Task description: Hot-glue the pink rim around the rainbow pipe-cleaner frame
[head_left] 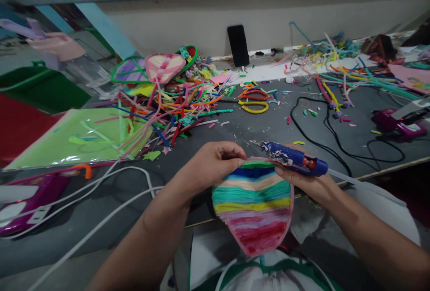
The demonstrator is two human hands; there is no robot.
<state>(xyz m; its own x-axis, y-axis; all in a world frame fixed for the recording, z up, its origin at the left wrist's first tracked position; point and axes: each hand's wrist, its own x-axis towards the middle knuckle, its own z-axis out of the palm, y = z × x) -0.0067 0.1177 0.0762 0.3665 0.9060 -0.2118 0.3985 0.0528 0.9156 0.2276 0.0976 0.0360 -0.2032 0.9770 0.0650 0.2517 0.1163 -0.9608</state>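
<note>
A striped multicoloured heart-shaped piece (253,201) with a pink border hangs at the table's front edge. My left hand (218,161) pinches its top left edge between thumb and fingers. At its top right edge, my right hand (307,182) grips the piece with the thumb and also holds a blue glue gun (292,157). The gun's nozzle points left, just above the piece's top edge. Most of my right fingers are hidden behind the gun and the piece.
Loose coloured pipe cleaners (174,112), scissors (253,106) and finished-looking heart shapes (164,67) lie behind. A black phone (238,45) leans on the wall. Black cable (331,141) runs at right, white cable (97,228) at left. Purple devices (399,125) sit at both sides.
</note>
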